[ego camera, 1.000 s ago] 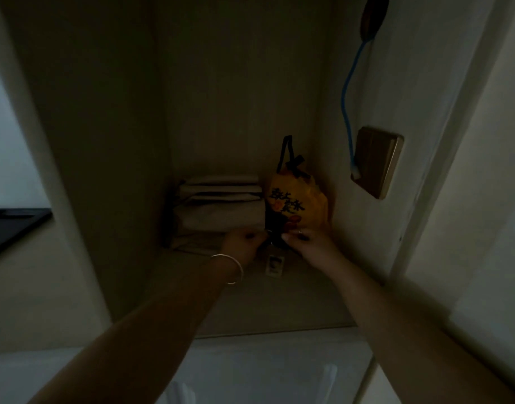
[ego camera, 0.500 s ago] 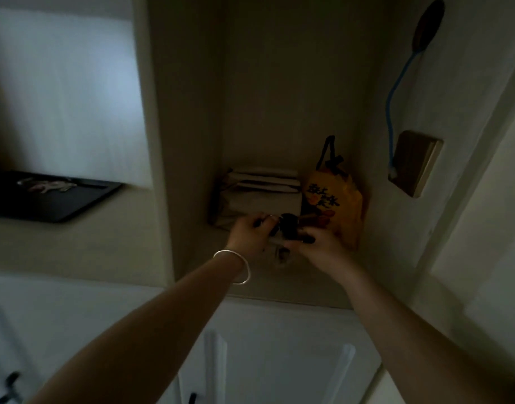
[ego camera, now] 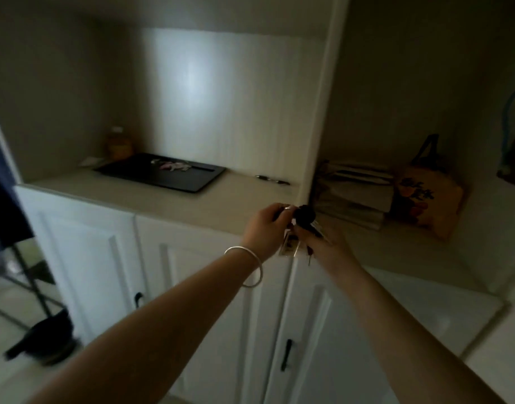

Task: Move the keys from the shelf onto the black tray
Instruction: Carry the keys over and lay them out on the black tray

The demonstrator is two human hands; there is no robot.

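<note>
A bunch of keys (ego camera: 304, 218) with a round black fob and a small hanging photo tag is held between both hands, in front of the divider post, just off the counter's front edge. My left hand (ego camera: 266, 228), with a silver bangle on the wrist, grips the ring end. My right hand (ego camera: 327, 247) holds the bunch from below and to the right. The black tray (ego camera: 163, 177) lies flat on the counter to the left, with a few small pale items at its back. The light is dim.
A pen (ego camera: 272, 179) lies on the counter right of the tray. A yellowish jar (ego camera: 119, 144) stands behind the tray. In the right shelf niche (ego camera: 402, 252) sit stacked books (ego camera: 352, 193) and an orange bag (ego camera: 425, 199). White cabinet doors (ego camera: 98, 258) below.
Both hands have pulled the keys out of the right niche and toward the left. The view has swung left, so the tray and counter now show fully.
</note>
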